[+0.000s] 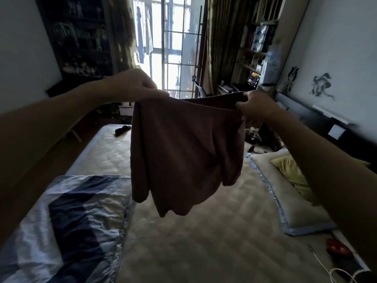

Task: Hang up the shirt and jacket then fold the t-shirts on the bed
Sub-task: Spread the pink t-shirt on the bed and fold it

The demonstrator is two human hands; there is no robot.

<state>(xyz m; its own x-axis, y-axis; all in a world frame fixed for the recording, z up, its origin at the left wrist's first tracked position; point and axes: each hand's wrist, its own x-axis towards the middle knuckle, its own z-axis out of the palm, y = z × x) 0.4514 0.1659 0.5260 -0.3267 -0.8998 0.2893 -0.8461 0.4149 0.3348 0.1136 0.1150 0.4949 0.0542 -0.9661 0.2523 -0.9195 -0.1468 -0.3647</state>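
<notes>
Brown t-shirt held up over the bed, hanging centre-frame. Left hand at 11 o'clock and right hand at 2 o'clock, fingers pinched on the top edge. Risk: thin pinch slipping, dropping one corner and bunching the fold.

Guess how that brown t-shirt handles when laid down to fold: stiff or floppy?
Probably floppy: the brown t-shirt hangs in loose folds from the left hand and right hand, its lower edge drooping unevenly. Likely light, since a pinch grip at the top edge carries it. It should collapse onto the bed rather than hold shape.
</notes>
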